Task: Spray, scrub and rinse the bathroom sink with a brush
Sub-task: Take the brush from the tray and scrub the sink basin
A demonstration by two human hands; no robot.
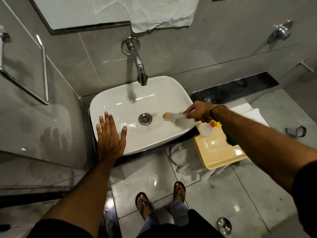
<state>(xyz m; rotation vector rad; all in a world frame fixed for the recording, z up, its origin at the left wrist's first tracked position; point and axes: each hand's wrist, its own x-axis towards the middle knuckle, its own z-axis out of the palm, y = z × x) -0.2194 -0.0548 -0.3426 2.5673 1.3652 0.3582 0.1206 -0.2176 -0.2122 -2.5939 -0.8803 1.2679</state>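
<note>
Over the sink's near-left rim your left hand lies flat, fingers spread and holding nothing. Your right hand reaches in across the right rim with its fingers closed around the handle of the brush, whose head sits on the basin floor just right of the drain. Beside the sink's right edge, a spray bottle stands in a yellow tray, partly hidden by your right arm.

glossy grey wall tiles, wet pale floor tiles.
</note>
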